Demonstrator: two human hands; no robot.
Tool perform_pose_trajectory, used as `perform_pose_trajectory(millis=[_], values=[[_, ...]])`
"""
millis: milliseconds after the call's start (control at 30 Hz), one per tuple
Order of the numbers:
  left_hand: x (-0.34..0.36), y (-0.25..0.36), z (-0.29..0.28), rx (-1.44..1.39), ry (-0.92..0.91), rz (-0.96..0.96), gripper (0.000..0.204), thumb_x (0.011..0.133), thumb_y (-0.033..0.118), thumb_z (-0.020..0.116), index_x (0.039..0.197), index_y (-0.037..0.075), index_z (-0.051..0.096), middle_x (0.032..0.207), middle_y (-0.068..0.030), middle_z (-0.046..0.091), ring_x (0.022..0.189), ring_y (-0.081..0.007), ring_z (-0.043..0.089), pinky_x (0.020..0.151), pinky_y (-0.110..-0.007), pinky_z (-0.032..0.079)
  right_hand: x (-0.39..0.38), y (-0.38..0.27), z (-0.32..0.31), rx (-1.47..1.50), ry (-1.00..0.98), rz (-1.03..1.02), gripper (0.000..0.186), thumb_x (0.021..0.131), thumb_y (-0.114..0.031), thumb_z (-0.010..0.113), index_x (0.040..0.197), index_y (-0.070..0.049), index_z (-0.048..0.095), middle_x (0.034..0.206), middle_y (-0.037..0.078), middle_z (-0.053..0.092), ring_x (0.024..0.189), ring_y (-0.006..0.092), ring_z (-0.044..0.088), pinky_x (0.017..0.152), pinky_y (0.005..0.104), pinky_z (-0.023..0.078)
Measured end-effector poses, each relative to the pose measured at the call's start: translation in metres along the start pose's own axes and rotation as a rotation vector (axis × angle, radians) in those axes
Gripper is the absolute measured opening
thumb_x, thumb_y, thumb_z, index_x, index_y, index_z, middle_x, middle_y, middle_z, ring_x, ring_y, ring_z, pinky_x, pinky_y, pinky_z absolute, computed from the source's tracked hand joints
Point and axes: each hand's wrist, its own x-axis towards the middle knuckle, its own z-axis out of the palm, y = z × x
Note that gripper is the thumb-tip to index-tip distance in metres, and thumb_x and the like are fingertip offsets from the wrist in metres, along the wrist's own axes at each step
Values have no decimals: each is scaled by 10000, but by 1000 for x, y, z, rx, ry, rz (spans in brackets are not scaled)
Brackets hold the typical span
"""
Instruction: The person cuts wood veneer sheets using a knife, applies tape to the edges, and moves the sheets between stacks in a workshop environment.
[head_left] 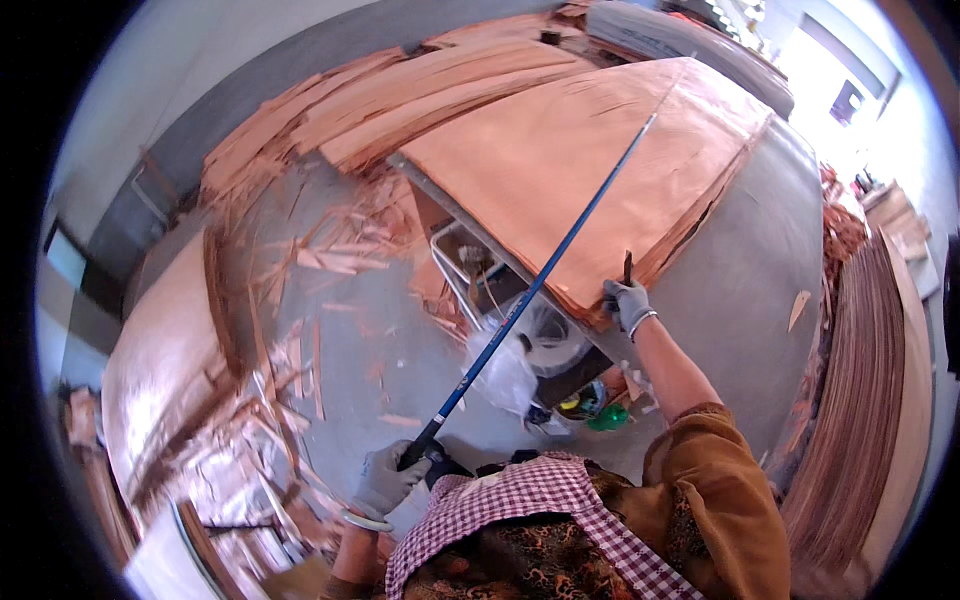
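My left hand (385, 482), in a grey glove, is closed around the black butt of a long blue tapered pole (535, 288). The pole slants up and away to the right, over a stack of thin reddish wood veneer sheets (540, 160). At the stack's near right corner is my gloved right hand (626, 303). Its fingers are closed on a short dark tool (627, 266) that sticks up; it looks like a knife, but the blade does not show clearly. The stack lies on a table.
Below the table's near edge stand a white-framed rack (447, 238), a clear plastic bag (503, 375) and a green container (608, 417). Veneer scraps (340, 262) litter the floor at left. More veneer piles lie behind (430, 90), at left (165, 350) and at right (850, 400).
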Motion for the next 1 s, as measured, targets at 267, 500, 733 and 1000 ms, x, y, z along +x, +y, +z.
perform_pose_trajectory(millis=[267,500,733,1000], values=[[116,-22,-116,-61,-171,-70,160,789,151,658,841,29,569,584,28,482,437,-50,419,375,-215,340,22,1,12,-264,357,-175,164,746,-105,659,727,-61,502,603,38,524,440,138,517,402,289,456],[229,-2,-143,-138,-274,-86,138,805,149,650,828,53,554,579,22,476,426,-54,413,357,-210,337,-6,-47,57,-238,471,-182,183,766,-191,657,757,-77,514,618,29,538,468,121,527,357,244,360],[347,32,-126,-72,-351,-30,172,810,175,658,833,50,542,586,3,503,427,-74,454,357,-226,357,47,-134,170,-64,49,-236,181,780,-181,639,812,-55,513,659,33,563,511,109,547,390,230,371],[447,30,-106,639,-435,594,318,879,307,534,869,-10,556,659,-179,591,534,-281,581,541,-395,465,174,-221,365,-135,-102,-330,179,746,-135,642,752,4,530,655,87,574,523,159,571,445,278,436]])
